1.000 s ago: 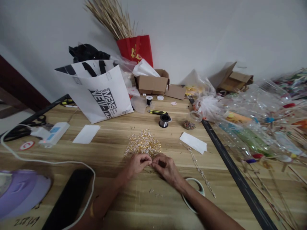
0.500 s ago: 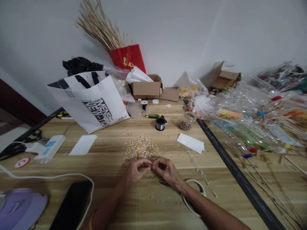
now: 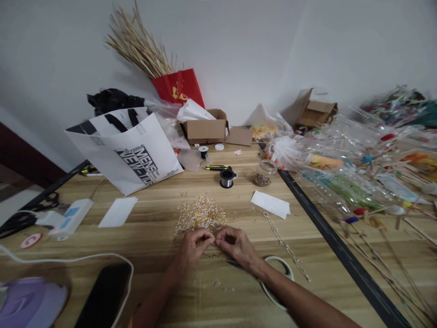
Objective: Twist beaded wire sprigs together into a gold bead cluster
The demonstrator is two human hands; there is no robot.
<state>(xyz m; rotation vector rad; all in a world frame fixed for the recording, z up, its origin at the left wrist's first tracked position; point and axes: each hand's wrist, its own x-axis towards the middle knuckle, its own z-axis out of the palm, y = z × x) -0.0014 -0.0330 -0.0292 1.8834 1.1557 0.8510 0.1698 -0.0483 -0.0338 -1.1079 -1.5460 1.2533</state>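
Just in front of a heap of gold and silver beaded chain [image 3: 201,213], my left hand [image 3: 194,246] and my right hand [image 3: 235,246] meet, both closed with thumb and fingertips pinched together. Whatever lies between the fingertips is too small to make out. Below them a thin gold strand [image 3: 213,256] shows on the table. Under my right wrist lies a dark pointed tool [image 3: 235,264], partly hidden. A roll of tape [image 3: 289,269] sits partly beneath my right forearm. To its right a beaded chain [image 3: 283,243] is stretched out.
Behind the heap stand a wire spool [image 3: 226,178], a yellow-black cutter knife [image 3: 217,168] and a glass jar of beads [image 3: 262,175]. White paper [image 3: 271,204] lies at the right. On the left are a white bag [image 3: 133,152], a power strip [image 3: 75,218] and a black phone [image 3: 104,291]. Plastic bottles [image 3: 355,196] crowd the far right.
Both hands stay pinched together in nearly the same place, shifted very slightly. The whole view has tilted a little; the things on the table have not moved.
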